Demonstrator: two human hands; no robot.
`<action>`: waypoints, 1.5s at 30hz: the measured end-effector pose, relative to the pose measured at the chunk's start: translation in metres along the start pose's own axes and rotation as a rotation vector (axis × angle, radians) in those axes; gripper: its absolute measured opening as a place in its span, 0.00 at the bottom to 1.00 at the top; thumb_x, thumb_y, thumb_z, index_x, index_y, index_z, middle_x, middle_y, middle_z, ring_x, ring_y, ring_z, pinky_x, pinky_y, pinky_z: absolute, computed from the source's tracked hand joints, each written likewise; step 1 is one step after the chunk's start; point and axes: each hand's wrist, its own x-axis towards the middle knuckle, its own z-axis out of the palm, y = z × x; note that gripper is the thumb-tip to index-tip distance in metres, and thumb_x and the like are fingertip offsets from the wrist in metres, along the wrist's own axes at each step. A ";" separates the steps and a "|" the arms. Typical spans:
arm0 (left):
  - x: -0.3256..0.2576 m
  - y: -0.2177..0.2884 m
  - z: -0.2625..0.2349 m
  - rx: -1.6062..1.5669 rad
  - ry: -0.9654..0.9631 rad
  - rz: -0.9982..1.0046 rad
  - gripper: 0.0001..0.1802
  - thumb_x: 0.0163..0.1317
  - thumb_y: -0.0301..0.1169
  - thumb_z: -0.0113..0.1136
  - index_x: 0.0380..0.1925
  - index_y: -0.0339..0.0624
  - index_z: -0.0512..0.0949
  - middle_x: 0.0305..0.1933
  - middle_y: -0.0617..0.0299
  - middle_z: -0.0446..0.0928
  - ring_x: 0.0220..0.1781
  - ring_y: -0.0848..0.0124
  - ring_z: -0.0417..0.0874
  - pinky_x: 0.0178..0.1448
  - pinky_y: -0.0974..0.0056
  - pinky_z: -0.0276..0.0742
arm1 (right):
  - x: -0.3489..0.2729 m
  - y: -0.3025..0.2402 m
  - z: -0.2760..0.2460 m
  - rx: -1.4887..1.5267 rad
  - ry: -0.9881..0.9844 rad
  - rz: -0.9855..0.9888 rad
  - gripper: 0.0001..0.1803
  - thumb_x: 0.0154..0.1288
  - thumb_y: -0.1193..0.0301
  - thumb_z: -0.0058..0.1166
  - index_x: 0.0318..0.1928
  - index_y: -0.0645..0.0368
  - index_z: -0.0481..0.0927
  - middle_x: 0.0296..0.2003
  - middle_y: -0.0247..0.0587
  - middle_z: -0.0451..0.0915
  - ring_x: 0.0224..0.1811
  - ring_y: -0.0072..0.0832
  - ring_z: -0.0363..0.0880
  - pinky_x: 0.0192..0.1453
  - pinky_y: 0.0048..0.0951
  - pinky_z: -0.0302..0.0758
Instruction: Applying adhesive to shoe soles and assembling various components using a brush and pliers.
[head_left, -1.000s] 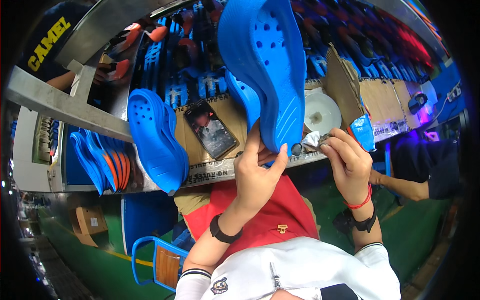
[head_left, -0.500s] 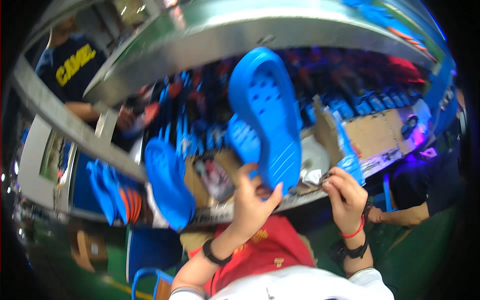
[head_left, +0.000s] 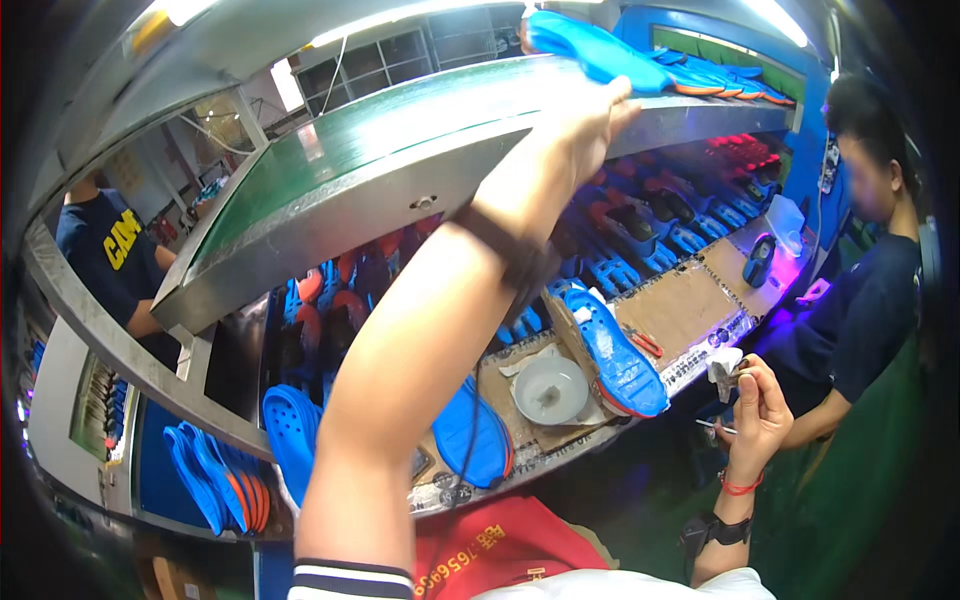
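My left hand (head_left: pixel 590 125) is raised over the far upper conveyor, its fingers closed around one end of a blue shoe sole (head_left: pixel 600 50); part of the grip is hidden by the hand itself. At the right, my right hand (head_left: pixel 762 415) pinches a crumpled white-and-grey cloth or paper (head_left: pixel 725 372). A thin white rod (head_left: pixel 712 426) shows beside that hand; I cannot tell whether it is held. On the bench below lie a blue sole with an orange rim (head_left: pixel 470 440), a white bowl (head_left: pixel 550 390) and a blue perforated shoe piece (head_left: pixel 615 345).
Several blue soles (head_left: pixel 715 78) line the upper conveyor (head_left: pixel 330 150). More shoe parts fill the lower shelf. A red-handled tool (head_left: pixel 643 343) lies on the cardboard. Blue soles (head_left: pixel 215 475) hang at the left. One person (head_left: pixel 860 300) is close on the right, another (head_left: pixel 110 250) far left.
My left hand has gone from low over the bench up to the far conveyor with the blue sole. My right hand has shifted right, still pinching the crumpled piece. The view has tilted upward.
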 end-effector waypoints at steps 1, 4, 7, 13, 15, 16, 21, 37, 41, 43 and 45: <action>0.011 -0.016 -0.001 -0.177 -0.008 0.110 0.24 0.66 0.31 0.61 0.57 0.29 0.66 0.51 0.49 0.75 0.49 0.60 0.81 0.56 0.60 0.81 | -0.001 -0.005 0.006 0.013 -0.037 -0.005 0.06 0.69 0.74 0.58 0.39 0.65 0.81 0.47 0.38 0.82 0.21 0.07 0.60 0.22 0.14 0.53; -0.011 -0.033 0.014 -0.720 -0.037 -0.044 0.24 0.69 0.27 0.56 0.59 0.28 0.62 0.56 0.46 0.72 0.48 0.59 0.82 0.54 0.54 0.83 | -0.011 -0.008 0.023 -0.011 -0.168 0.001 0.05 0.66 0.77 0.60 0.39 0.68 0.81 0.45 0.41 0.82 0.29 0.15 0.71 0.30 0.15 0.65; -0.139 0.010 0.028 -0.628 0.149 -0.330 0.20 0.68 0.24 0.53 0.58 0.29 0.62 0.52 0.51 0.74 0.30 0.68 0.83 0.44 0.63 0.82 | -0.022 -0.004 0.039 -0.055 -0.343 -0.072 0.04 0.62 0.81 0.60 0.37 0.69 0.80 0.44 0.44 0.82 0.34 0.18 0.75 0.32 0.18 0.69; -0.368 0.008 -0.035 0.598 0.501 -0.035 0.32 0.54 0.22 0.69 0.57 0.37 0.65 0.52 0.55 0.68 0.48 0.67 0.73 0.49 0.63 0.73 | -0.054 -0.010 0.088 -0.234 -0.614 -0.252 0.06 0.59 0.83 0.61 0.37 0.67 0.80 0.43 0.50 0.82 0.27 0.27 0.78 0.28 0.24 0.72; -0.417 0.009 -0.069 1.046 0.586 -0.241 0.32 0.54 0.24 0.70 0.57 0.35 0.66 0.52 0.52 0.68 0.51 0.60 0.70 0.57 0.58 0.68 | -0.064 0.000 0.105 -0.334 -0.680 -0.400 0.09 0.58 0.82 0.61 0.39 0.63 0.78 0.43 0.50 0.80 0.30 0.42 0.81 0.31 0.34 0.77; -0.437 0.009 -0.083 1.122 0.659 -0.367 0.30 0.54 0.27 0.70 0.55 0.35 0.67 0.52 0.50 0.67 0.54 0.56 0.68 0.60 0.56 0.65 | -0.068 0.007 0.113 -0.369 -0.692 -0.435 0.08 0.59 0.81 0.61 0.39 0.62 0.78 0.43 0.48 0.79 0.30 0.43 0.81 0.31 0.35 0.77; -0.550 0.005 -0.143 1.064 0.736 -0.958 0.23 0.58 0.32 0.68 0.48 0.34 0.70 0.44 0.53 0.70 0.46 0.61 0.69 0.54 0.58 0.68 | -0.074 0.021 0.139 -0.549 -0.755 -0.541 0.06 0.63 0.77 0.58 0.39 0.60 0.76 0.44 0.45 0.77 0.28 0.44 0.81 0.28 0.39 0.76; -0.532 0.031 -0.151 0.663 0.951 -0.740 0.08 0.75 0.27 0.45 0.49 0.34 0.66 0.48 0.60 0.73 0.43 0.75 0.75 0.47 0.67 0.72 | -0.064 0.069 0.168 -0.730 -0.905 -0.475 0.05 0.62 0.75 0.54 0.37 0.61 0.73 0.43 0.47 0.76 0.28 0.46 0.82 0.31 0.42 0.80; -0.506 0.044 -0.124 -0.288 0.900 -0.701 0.29 0.66 0.22 0.58 0.66 0.33 0.61 0.62 0.53 0.70 0.63 0.65 0.73 0.66 0.58 0.71 | -0.064 0.071 0.168 -0.734 -0.920 -0.484 0.05 0.62 0.75 0.54 0.36 0.61 0.73 0.42 0.46 0.76 0.28 0.46 0.82 0.31 0.42 0.80; -0.486 0.040 -0.101 -0.381 0.835 -0.634 0.36 0.59 0.21 0.64 0.67 0.34 0.59 0.63 0.53 0.70 0.64 0.62 0.73 0.67 0.56 0.70 | -0.064 0.072 0.168 -0.766 -0.922 -0.492 0.04 0.63 0.74 0.53 0.36 0.60 0.73 0.42 0.46 0.76 0.27 0.46 0.82 0.31 0.42 0.79; -0.461 0.033 -0.085 -0.578 0.811 -0.675 0.40 0.55 0.19 0.66 0.66 0.35 0.58 0.63 0.53 0.68 0.65 0.59 0.71 0.69 0.54 0.68 | -0.065 0.072 0.167 -0.760 -0.927 -0.490 0.04 0.63 0.74 0.54 0.36 0.61 0.73 0.42 0.46 0.76 0.27 0.46 0.82 0.31 0.42 0.79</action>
